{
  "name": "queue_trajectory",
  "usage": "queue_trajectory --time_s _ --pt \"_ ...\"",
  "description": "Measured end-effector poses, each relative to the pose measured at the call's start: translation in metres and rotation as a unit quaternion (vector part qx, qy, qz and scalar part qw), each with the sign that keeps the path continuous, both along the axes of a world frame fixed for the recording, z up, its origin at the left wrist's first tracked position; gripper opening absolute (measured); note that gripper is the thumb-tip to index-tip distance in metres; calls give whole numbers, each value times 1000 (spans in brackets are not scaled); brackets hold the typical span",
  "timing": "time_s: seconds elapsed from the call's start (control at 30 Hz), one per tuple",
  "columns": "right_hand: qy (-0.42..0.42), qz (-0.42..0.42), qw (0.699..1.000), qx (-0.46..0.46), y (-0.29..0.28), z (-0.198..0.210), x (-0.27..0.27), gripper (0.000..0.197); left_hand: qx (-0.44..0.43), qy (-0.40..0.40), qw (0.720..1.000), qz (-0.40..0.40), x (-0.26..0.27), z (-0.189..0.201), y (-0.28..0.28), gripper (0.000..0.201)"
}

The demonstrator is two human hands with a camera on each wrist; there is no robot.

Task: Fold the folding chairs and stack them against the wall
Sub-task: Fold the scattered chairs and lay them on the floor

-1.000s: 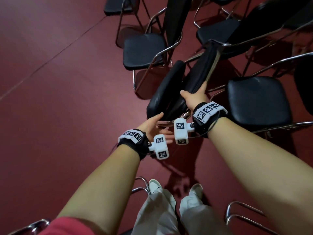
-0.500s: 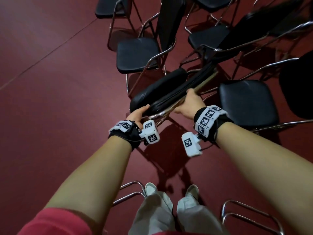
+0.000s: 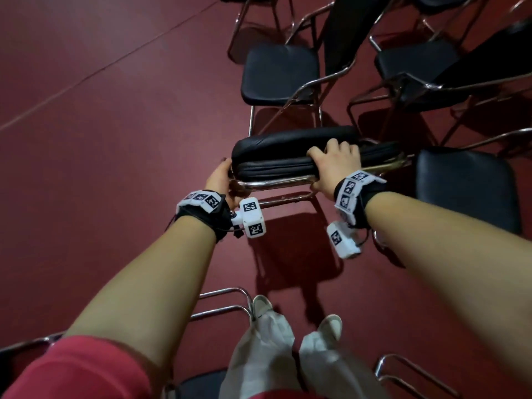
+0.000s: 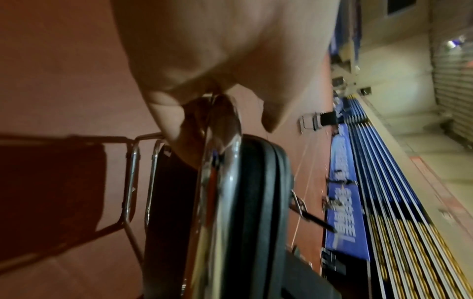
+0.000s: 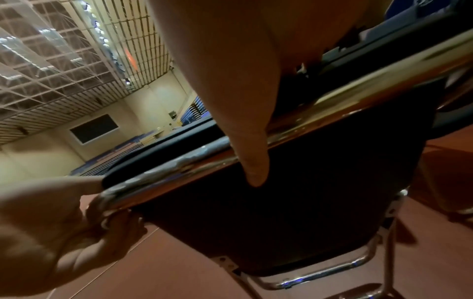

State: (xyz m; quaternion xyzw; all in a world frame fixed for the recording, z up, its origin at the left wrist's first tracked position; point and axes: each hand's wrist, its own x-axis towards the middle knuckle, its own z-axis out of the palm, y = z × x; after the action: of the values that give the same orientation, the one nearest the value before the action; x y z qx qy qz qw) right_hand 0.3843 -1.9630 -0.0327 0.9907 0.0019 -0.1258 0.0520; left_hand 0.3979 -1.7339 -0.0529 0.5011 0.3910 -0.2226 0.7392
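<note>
Swung level now, one folded chair [image 3: 290, 156] gripped by left hand [image 3: 218, 180] and right hand [image 3: 334, 162]

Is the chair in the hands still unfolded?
No: the folded chair has seat and backrest pressed flat together, left hand and right hand gripping it.

At the centre of the frame a folded chair [image 3: 290, 156] lies level between both hands. The left hand [image 3: 218, 180] grips its chrome corner; the right hand [image 3: 334, 162] curls over the black cushions. Open chairs [image 3: 279, 73] stand on the red floor [image 3: 100, 139] above.
</note>
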Motion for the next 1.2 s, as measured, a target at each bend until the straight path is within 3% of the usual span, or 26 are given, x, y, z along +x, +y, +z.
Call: queue_trajectory --time_s 0.07,0.13,0.37,0.57,0.8,0.9,1.03,1.2 --pt "-6 14 1000 7 17 -2 -3 67 -37 -6 997 62 -19 -3 6 40" --pt "-2 36 999 13 35 -5 -9 66 -59 -5 995 75 -42 -3 6 54" --pt "15 73 997 13 72 -14 -19 62 -80 -1 997 -3 -88 -12 -15 54" --pt "34 77 996 8 75 -12 -17 75 -58 -10 998 8 -66 -11 -21 56" --pt "139 38 987 70 131 -18 -8 74 -21 12 1000 3 -41 -25 31 66" --pt "200 35 970 133 152 -19 15 73 -1 53 999 -4 -21 -21 60 71" --pt "272 68 933 224 172 -15 62 68 50 58 996 -46 16 -17 95 70" --pt "330 39 894 302 181 -13 112 70 80 56 993 -60 62 -11 118 67"
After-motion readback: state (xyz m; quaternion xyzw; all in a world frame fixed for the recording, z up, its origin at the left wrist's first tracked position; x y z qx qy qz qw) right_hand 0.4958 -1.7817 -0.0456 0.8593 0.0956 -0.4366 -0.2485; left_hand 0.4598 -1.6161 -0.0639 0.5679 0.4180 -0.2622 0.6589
